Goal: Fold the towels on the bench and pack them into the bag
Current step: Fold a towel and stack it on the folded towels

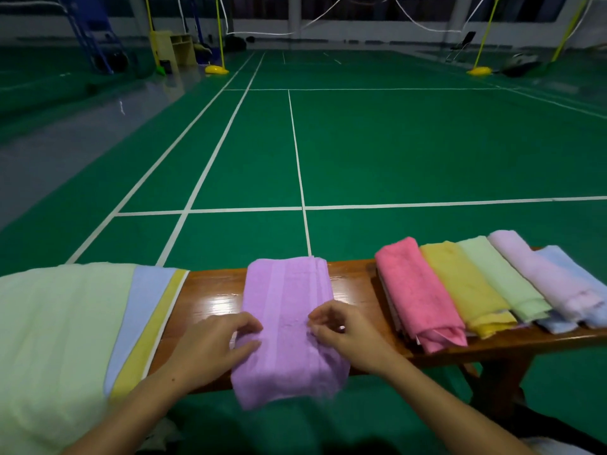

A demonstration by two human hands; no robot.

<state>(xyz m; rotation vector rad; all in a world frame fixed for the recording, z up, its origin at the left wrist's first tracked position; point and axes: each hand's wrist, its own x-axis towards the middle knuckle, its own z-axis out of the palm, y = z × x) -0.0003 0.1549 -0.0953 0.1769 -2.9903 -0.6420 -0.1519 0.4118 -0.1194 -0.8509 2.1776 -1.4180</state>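
Note:
A purple towel [289,310], folded into a long strip, lies across the wooden bench [356,284] and hangs over its near edge. My left hand [213,346] pinches the towel's left edge between thumb and fingers. My right hand [345,330] pinches its right edge with curled fingers. To the right, folded towels lie side by side: pink [415,290], yellow [463,287], light green [499,279], lilac [545,274] and light blue [571,270]. At the left, unfolded towels are stacked flat: pale green [56,339] on top, blue [141,307] and yellow [154,326] edges showing. No bag is in view.
The bench stands on a green badminton court floor [394,152] with white lines. A bench leg [499,379] shows at the lower right. Net posts on yellow bases [216,69] and a yellow shelf [175,47] stand far off.

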